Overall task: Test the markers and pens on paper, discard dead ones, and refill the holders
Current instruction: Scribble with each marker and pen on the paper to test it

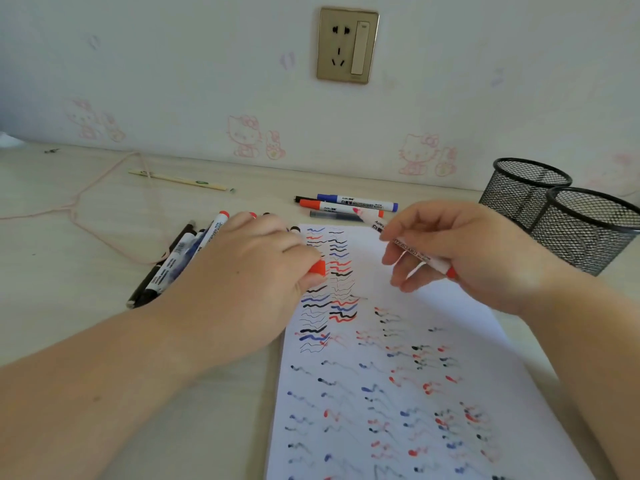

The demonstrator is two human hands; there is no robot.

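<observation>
The right hand (460,251) holds a red whiteboard marker (420,256) in its curled fingers. The marker has no cap on, and its red tip points far and left, up above the paper (398,375). The left hand (256,268) pinches the red cap (318,267) between thumb and finger, right at the left edge of the paper.

The paper lies on the table (69,271) and is full of wavy test lines in red, blue and black. The far lines are bold. The near ones are faint and smudged.

A pile of pens and markers (176,261) lies on the left, partly under the left hand. A smaller bunch of markers (349,206) lies just past the far edge of the paper, with a blue one and a red one in it.

Two black mesh holders (561,216) stand on the far right, touching each other. A pencil (180,180) and a pink cord (86,199) lie far left. A wall socket (347,45) sits on the wall.
</observation>
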